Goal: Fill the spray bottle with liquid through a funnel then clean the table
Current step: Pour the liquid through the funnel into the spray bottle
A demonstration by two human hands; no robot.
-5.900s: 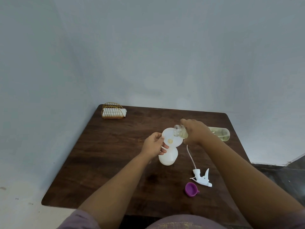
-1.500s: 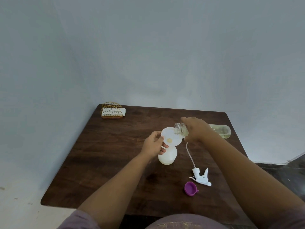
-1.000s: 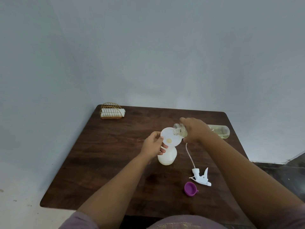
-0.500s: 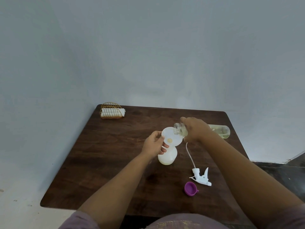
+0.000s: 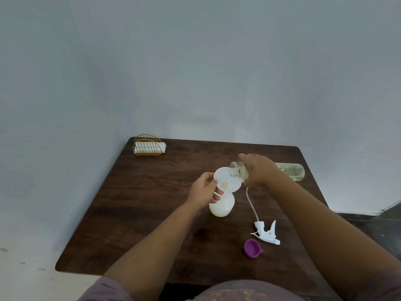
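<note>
Item logged mid-pour: across the last several seconds I found almost nothing altered, only a slight drift of the camera; both hands had kept their posts throughout. The left hand (image 5: 205,191) curled its fingers round the rim of the white funnel (image 5: 225,181), steadying it where it sat in the neck of the white spray bottle (image 5: 221,205), which stood upright near the middle of the desk (image 5: 138,205). The right hand (image 5: 258,170) stayed wrapped round the clear refill bottle (image 5: 290,171), laid nearly level with its open mouth over the funnel's bowl; pale yellow liquid showed in its far end and a small yellowish pool sat at the funnel's throat. I could not make out a stream. The unchanged pose suggested to me a slow, continuing fill, not yet finished. Also entered: the white trigger sprayer (image 5: 265,233) with its dip tube lay on the desk to the right of the bottle, a purple cap (image 5: 252,250) just beside it, and a gold wire napkin holder (image 5: 148,146) at the far left corner. Wiping the desk remained undone.
</note>
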